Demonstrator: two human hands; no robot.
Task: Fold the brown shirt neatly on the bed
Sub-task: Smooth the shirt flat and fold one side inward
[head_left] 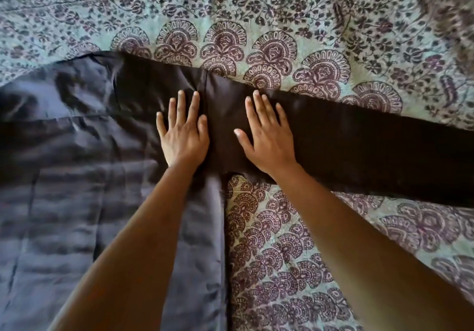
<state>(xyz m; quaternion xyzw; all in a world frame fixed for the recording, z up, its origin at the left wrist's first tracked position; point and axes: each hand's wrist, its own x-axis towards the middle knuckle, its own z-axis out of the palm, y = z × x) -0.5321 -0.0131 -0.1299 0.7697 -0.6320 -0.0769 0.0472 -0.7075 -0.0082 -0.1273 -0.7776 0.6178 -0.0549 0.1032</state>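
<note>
The brown shirt (84,176) lies spread flat on the bed, its shiny, wrinkled body filling the left half of the view. One long dark sleeve (372,151) stretches out to the right edge. My left hand (183,130) rests palm down, fingers spread, on the shirt near the shoulder seam. My right hand (266,135) lies flat with fingers apart on the start of the sleeve, just right of that seam. Neither hand grips the cloth.
The bed is covered by a pale green spread (282,23) with dark purple floral and fan patterns. It shows above the shirt and below the sleeve at lower right (295,253).
</note>
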